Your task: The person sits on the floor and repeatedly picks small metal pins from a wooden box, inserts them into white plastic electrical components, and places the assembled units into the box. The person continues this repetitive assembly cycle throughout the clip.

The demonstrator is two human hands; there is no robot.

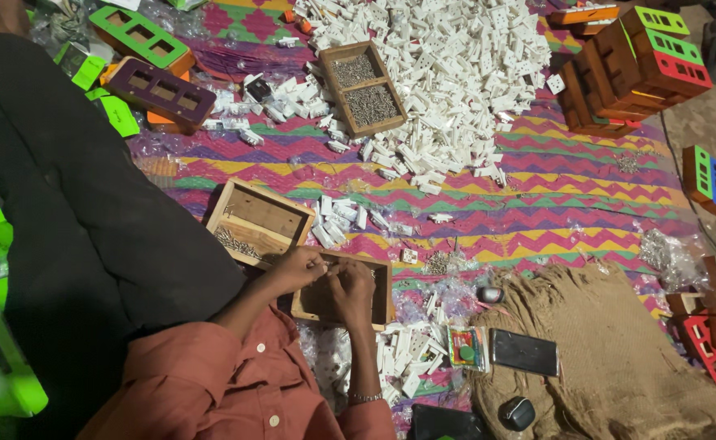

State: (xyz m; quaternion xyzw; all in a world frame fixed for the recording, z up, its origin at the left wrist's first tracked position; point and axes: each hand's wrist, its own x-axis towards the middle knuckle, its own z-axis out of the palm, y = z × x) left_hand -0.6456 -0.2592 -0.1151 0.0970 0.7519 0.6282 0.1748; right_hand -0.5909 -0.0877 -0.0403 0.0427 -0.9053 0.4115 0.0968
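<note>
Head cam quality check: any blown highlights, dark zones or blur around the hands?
Head view: white plastic pile near clipping under bright light; left side and dark trousers fall into shadow; left hand and right hand slightly soft, fingertip detail lost; corners dim.

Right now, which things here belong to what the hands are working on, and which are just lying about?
In use:
- left hand and right hand, together over the wooden tray
- wooden box with screws
- small white plastic parts beside the box

Lying about:
- big heap of white parts
- coloured switch boxes
- phone on the burlap sack
</note>
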